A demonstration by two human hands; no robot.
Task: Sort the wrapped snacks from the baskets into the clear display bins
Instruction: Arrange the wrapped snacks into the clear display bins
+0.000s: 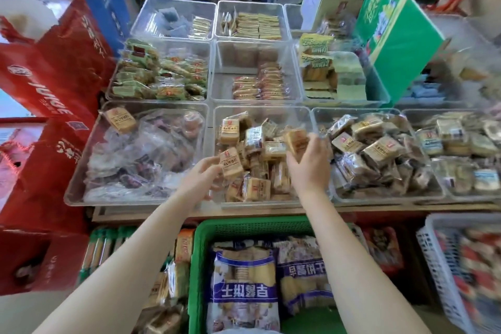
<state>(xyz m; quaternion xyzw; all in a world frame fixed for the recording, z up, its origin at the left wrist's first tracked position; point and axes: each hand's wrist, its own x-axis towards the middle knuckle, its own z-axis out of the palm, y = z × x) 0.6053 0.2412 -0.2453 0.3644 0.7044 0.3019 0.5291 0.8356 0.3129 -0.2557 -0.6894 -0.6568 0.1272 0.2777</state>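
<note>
Both my hands reach over the front middle clear bin (303, 112), which holds several tan wrapped snacks. My left hand (204, 175) pinches one tan wrapped snack (230, 164) at the bin's near left. My right hand (311, 160) grips another tan wrapped snack (296, 139) above the bin's right side. Below my arms stands a green basket (206, 236) with large blue-and-white snack bags (244, 279).
Clear bins of wrapped snacks fill the table: a front left bin (78, 184) with clear-wrapped items, a front right bin (433, 190) with brown packs, and rows behind. Red gift bags (54, 76) stand left, a green box (393, 35) at the back right, a white basket (433, 266) lower right.
</note>
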